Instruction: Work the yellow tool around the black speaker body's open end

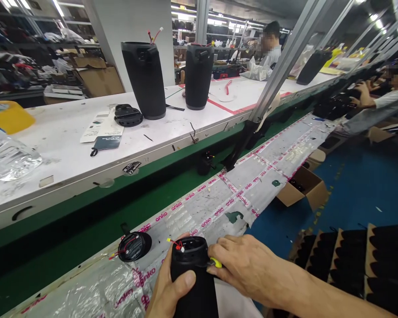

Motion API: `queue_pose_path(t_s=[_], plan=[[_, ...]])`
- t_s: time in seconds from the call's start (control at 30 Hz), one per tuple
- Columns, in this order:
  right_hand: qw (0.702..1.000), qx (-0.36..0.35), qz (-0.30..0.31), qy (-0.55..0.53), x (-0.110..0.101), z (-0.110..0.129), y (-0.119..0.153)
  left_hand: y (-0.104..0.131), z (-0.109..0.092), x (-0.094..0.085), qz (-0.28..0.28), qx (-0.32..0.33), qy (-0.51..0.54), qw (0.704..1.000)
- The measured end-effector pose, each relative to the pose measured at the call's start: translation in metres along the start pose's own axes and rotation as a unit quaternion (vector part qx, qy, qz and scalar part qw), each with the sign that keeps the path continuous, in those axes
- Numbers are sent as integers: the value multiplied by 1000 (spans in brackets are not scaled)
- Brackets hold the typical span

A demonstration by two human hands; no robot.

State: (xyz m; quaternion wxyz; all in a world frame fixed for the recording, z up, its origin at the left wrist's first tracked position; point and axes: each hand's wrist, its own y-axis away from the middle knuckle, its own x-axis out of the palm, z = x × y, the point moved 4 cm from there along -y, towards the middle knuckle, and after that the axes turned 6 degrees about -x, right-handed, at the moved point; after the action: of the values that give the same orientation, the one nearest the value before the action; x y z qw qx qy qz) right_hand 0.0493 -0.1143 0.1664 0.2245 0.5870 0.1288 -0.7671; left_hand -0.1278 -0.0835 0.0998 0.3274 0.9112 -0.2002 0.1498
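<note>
1. Closest in, at about 6 o'clock: the left hand [167, 287] is wrapped around a black speaker shell [195, 278], thumb across the front, the other fingers hidden behind it. It's a firm full-hand hold, keeping the shell upright over the taped bench edge [219, 207].

2. The right hand [248, 265] comes in from 4 o'clock with its fingertips pressed together at the shell's open rim. They're pinching something small with a yellow tip [216, 263]; I can't tell what it is, maybe a connector or a small tool.

3. Progress-wise, I'd say this unit is mid-assembly. The top is open, and red and yellow wires [176, 244] poke out of the rim at about 11 o'clock from the shell.

4. Just left of it, around 9 o'clock, a round black driver cap [134, 246] lies on the bench with its own red wires, apart from the shell and not yet fitted. So wiring and capping look like what's left.

5. Further out, past the green conveyor belt [86, 229], the white table [69, 145] holds another round cap [128, 115] and two standing speaker bodies [145, 79], [199, 76], both with wires sticking out, so those look unfinished too.

6. At 3 o'clock, low down, there's a tray of black parts [351, 260], plus an open cardboard box [303, 187] on the blue floor.

7. Far back, at 1 to 2 o'clock, two other people [270, 48], [384, 101] are working at their own benches.
</note>
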Motion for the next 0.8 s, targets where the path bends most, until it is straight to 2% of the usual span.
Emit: queue_pose_path(t_s=[0.23,0.8], plan=[[998,-38,-10,50,-3,-1,-2,2,-3,-1,-4,4,-1,1000],[996,-53,4,65,-3,-3,-3,2,-4,1,-16,4,2,1000]])
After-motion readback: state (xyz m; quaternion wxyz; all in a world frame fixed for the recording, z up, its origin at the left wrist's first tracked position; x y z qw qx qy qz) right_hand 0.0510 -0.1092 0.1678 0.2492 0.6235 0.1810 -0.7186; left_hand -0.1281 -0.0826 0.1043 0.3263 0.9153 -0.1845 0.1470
